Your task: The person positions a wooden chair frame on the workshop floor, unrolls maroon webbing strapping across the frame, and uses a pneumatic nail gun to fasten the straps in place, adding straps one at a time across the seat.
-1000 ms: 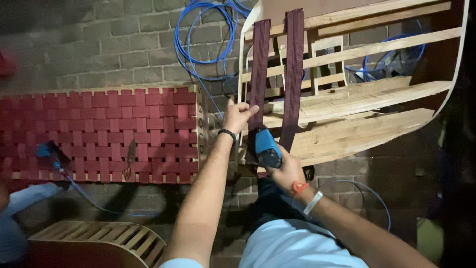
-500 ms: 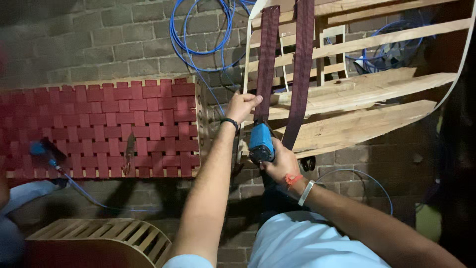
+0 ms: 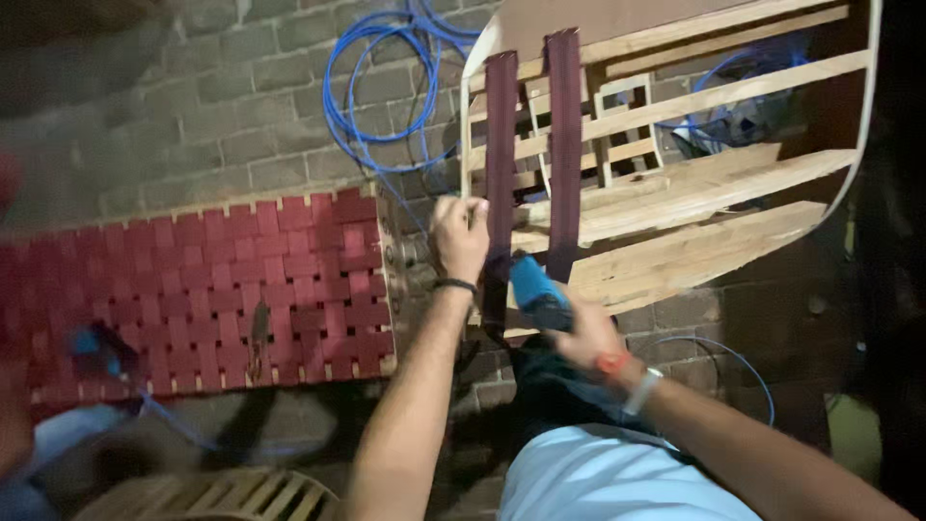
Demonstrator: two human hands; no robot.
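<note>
Hands at centre frame, nearest the camera. Right hand (image 3: pixel 584 333), lower centre, is wrapped around a blue handheld tool (image 3: pixel 535 289); tool nose sits against the lower rail of the wooden frame (image 3: pixel 675 260). Left hand (image 3: pixel 459 236), just left of it, pinches the lower end of the left maroon webbing strap (image 3: pixel 500 164) against the frame edge, fingers closed on it.

Strap judged light, soft and limp, with little stretch; likely slips unless gripped close to its free end and pulled taut over the rail. Tool judged compact, rigid, moderately heavy; best held by its body, as now.

Second maroon strap (image 3: pixel 564 145) runs parallel, just right. Red woven panel (image 3: pixel 241 280) lies at left. Blue hose (image 3: pixel 376 87) coils at upper centre on the brick paving (image 3: pixel 174 125).
</note>
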